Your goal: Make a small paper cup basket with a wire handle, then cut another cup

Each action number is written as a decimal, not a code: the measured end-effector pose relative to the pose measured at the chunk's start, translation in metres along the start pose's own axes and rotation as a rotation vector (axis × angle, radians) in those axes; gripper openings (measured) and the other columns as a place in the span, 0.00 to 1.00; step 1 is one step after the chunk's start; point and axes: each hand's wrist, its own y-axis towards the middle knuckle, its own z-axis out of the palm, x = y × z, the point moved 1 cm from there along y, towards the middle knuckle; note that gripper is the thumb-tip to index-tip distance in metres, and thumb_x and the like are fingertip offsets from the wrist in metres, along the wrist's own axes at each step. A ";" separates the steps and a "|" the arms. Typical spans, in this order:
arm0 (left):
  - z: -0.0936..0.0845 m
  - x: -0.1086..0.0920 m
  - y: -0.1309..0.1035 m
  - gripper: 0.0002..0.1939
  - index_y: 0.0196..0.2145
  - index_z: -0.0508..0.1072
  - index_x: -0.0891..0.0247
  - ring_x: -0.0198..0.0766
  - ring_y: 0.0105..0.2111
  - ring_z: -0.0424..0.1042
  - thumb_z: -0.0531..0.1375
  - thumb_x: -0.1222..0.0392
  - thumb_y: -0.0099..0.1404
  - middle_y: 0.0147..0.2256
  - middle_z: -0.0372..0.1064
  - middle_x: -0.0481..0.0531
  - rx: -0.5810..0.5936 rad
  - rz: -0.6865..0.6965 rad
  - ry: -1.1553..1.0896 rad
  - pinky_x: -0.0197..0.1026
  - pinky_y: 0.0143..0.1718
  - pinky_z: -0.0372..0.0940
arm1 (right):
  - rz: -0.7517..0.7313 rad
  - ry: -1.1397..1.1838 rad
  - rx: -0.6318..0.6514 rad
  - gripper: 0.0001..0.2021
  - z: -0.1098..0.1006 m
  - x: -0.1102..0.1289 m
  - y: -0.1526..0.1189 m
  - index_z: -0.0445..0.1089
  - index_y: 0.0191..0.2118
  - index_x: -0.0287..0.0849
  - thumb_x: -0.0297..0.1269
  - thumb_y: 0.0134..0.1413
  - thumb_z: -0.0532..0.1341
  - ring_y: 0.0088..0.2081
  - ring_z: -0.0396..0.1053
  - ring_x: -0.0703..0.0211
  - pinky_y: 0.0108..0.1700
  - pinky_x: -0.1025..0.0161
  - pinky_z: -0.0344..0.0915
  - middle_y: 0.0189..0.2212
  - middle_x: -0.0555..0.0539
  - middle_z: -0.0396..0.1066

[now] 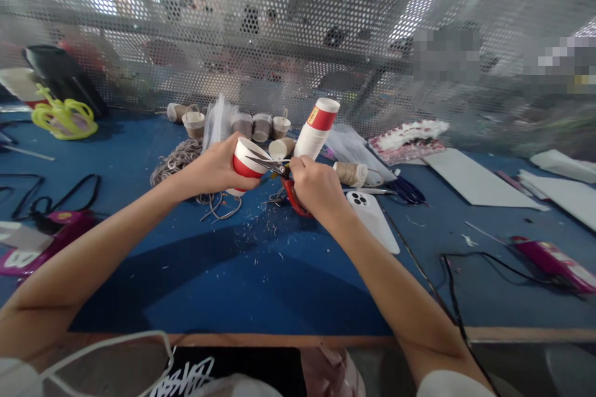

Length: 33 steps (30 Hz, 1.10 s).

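The cup [246, 164], red and white, is held on its side above the blue table [261, 285], grasped in the left hand [215, 167] with its open rim facing right. The scissors [279, 175], red-handled, are gripped in the right hand [316, 189], blades open and their tips at the cup's rim. Behind them stands a tilted stack of cups [317, 127], with a twine spool [350, 173] and a white phone [372, 216] lying on the table just right of the right hand.
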 end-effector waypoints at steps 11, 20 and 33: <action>0.006 -0.015 -0.004 0.25 0.40 0.63 0.61 0.42 0.32 0.70 0.67 0.54 0.46 0.32 0.69 0.50 -0.066 -0.051 0.256 0.42 0.32 0.62 | -0.064 -0.032 -0.043 0.22 -0.004 0.009 -0.006 0.68 0.46 0.28 0.46 0.57 0.56 0.33 0.69 0.50 0.27 0.60 0.49 0.36 0.32 0.70; 0.009 -0.018 -0.004 0.25 0.39 0.60 0.61 0.46 0.36 0.71 0.67 0.51 0.47 0.35 0.70 0.53 -0.096 -0.057 0.361 0.44 0.34 0.63 | -0.036 -0.031 0.023 0.14 0.001 0.004 -0.003 0.70 0.45 0.30 0.28 0.59 0.51 0.30 0.68 0.56 0.26 0.60 0.46 0.36 0.33 0.72; 0.015 -0.016 -0.006 0.25 0.41 0.61 0.61 0.48 0.36 0.75 0.65 0.48 0.50 0.34 0.72 0.53 -0.302 -0.070 0.589 0.42 0.33 0.67 | 0.005 0.028 0.024 0.14 0.002 0.005 -0.003 0.70 0.43 0.29 0.27 0.59 0.50 0.30 0.70 0.53 0.27 0.60 0.48 0.33 0.34 0.72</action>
